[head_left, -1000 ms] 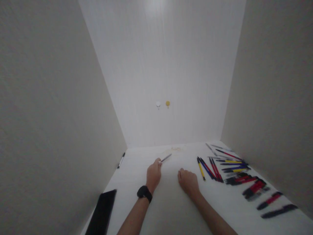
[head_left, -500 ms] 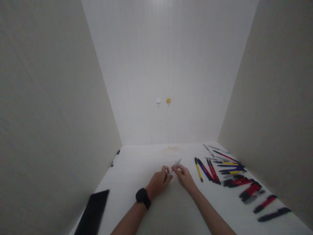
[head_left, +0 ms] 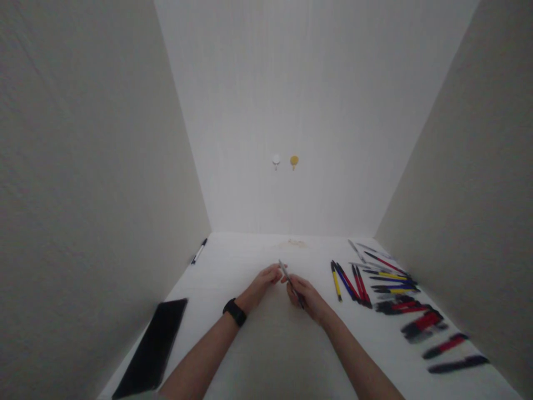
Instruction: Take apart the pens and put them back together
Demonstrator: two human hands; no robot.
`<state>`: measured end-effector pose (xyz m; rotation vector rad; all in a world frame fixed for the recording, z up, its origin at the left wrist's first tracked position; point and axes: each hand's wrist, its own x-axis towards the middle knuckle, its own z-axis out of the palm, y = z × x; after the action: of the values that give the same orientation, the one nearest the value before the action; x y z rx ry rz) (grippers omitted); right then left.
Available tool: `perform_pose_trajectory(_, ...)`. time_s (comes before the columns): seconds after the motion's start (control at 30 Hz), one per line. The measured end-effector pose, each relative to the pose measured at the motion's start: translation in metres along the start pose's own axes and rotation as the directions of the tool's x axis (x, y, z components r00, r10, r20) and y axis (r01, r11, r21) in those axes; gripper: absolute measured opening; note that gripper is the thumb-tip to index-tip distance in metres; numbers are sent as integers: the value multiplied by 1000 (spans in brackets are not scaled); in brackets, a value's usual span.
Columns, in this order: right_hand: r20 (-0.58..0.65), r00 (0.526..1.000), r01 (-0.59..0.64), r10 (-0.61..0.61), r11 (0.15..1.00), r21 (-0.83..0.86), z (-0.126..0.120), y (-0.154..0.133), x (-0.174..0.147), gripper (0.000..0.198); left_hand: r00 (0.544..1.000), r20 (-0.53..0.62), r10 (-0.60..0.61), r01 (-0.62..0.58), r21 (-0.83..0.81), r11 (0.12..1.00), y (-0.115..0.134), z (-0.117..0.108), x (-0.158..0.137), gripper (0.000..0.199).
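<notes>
A slim pen, pale grey with a dark lower end, slants between my hands above the white table. My right hand is closed around its lower part, fingers wrapped on the barrel. My left hand is beside the pen's upper end, fingers bent and drawn together. Its fingertips lie close behind the pen; whether they touch it or pinch something small, I cannot tell. A black watch is on my left wrist.
Several pens in yellow, blue, red and black lie on the right, with a blurred pile nearer. A black flat slab and a black-and-white pen lie left. Two hooks are on the back wall; side walls enclose the table.
The pen in my right hand has swung from leaning up-right to leaning up-left. My left hand has shifted a little left and its fingers have straightened somewhat. The camera view has tilted slightly.
</notes>
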<state>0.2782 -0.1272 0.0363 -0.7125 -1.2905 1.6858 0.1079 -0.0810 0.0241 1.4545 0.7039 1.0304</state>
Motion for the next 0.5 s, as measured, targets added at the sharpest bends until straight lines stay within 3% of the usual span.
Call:
perform_pose_trajectory(0.07,21,999,-31,31,1000,5,-1,0,0,38,999,4,-36,36,-85,996,3,-1,-4,54)
perform_pose_trajectory(0.23,65,993,-98,101,994,-49,-6,0,1,37,985,-130,-116,85,-221,971,-11,-6,-5,52)
perform_pose_trajectory(0.5,129,983,-114,131,985,-130,-9,1,-2,37,973,-210,-97,72,-122,990,-15,-5,-4,54)
